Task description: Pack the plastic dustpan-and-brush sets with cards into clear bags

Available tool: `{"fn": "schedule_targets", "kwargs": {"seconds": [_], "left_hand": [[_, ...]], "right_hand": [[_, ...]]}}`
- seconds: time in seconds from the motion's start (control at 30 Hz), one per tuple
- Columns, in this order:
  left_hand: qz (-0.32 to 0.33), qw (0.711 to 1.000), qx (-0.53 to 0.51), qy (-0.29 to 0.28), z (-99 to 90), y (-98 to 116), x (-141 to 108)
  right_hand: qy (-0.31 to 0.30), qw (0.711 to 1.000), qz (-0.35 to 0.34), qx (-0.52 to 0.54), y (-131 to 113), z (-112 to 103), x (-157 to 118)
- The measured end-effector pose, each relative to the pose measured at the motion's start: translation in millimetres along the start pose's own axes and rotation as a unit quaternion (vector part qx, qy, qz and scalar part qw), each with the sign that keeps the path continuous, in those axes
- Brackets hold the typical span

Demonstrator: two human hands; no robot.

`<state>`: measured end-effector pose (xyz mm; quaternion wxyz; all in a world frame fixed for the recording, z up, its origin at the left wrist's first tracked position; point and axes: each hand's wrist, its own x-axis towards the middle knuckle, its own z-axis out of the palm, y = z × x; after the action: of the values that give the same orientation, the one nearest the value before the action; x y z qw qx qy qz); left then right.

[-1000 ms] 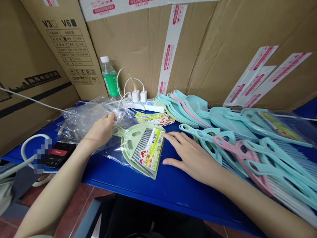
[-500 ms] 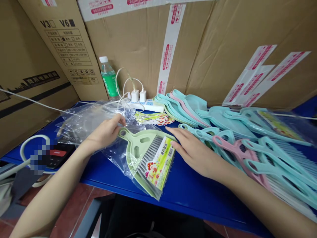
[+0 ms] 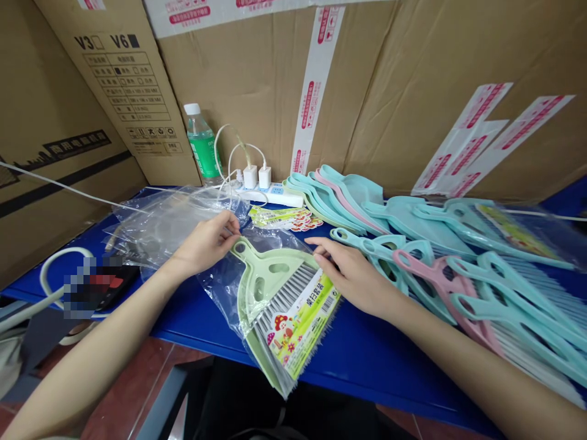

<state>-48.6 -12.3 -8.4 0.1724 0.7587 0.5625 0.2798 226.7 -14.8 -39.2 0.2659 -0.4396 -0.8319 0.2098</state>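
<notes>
A light green dustpan (image 3: pixel 259 287) lies tilted in front of me with a grey-bristled brush (image 3: pixel 293 281) on it. Across the bristles sits a printed card (image 3: pixel 302 324) with a mushroom picture. A clear plastic bag (image 3: pixel 222 293) spreads under and around the set's left side. The fingers of my left hand (image 3: pixel 213 241) are pinched together at the bag beside the dustpan's handle ring. My right hand (image 3: pixel 355 272) rests at the set's upper right edge, its fingers loosely curled and apart, thumb near the card's corner. Whether it presses on the edge is unclear.
More clear bags (image 3: pixel 169 223) lie at the left, with printed cards (image 3: pixel 284 217) behind the set. Blue and pink dustpans (image 3: pixel 348 189) and brushes (image 3: pixel 440 275) are piled on the right. A bottle (image 3: pixel 202 146) and power strip (image 3: pixel 279 197) stand before cardboard boxes (image 3: pixel 257 73).
The dustpan and brush set has shifted right and towards me, together with my left hand. My right hand's fingers, stretched out before, are now more curled at its edge.
</notes>
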Motion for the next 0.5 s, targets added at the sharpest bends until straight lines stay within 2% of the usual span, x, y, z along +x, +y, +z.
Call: {"fn": "schedule_targets", "kwargs": {"seconds": [0.13, 0.23, 0.37, 0.5], "left_hand": [[-0.002, 0.998, 0.067, 0.000, -1.7, 2.4, 2.8], [-0.011, 0.994, 0.106, -0.021, -3.2, 4.9, 4.3], [-0.025, 0.994, 0.098, -0.039, -2.7, 8.3, 3.6], [-0.053, 0.995, 0.072, -0.049, -1.8, 11.3, 2.7]], "right_hand": [[-0.001, 1.000, 0.014, -0.001, -2.7, -1.2, 2.8], [-0.026, 0.999, 0.044, 0.010, -5.7, -5.3, 3.7], [-0.049, 0.996, 0.062, 0.044, -5.8, -9.1, 4.4], [-0.050, 0.997, 0.039, 0.038, -5.6, -9.7, 4.9]]}}
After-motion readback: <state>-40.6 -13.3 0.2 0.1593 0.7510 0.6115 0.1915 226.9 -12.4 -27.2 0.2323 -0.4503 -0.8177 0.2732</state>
